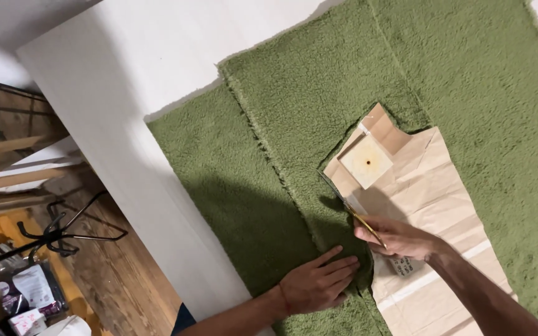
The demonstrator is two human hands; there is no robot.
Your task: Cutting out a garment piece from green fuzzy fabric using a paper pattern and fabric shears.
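Green fleece fabric (418, 68), thick pile, spread across the white bench (126, 81) in layers; its left edge stops short of the bench's left edge, bare white strip between. Brown paper pattern (431, 199) lies on the fabric toward the near right, with a small square block (366, 162) resting on its upper end. Your left hand (316, 283) is flat, fingers spread and pressed down on the fabric just left of the pattern's edge, holding nothing. Your right hand (396, 238) sits on the pattern's left edge, closed around scissors (355, 211); the blades run up along the line where paper meets fleece. Hands close together, not touching. Past the bench's left edge: wooden floor (113, 274), a black metal rack (57, 233), bags near the bottom left corner
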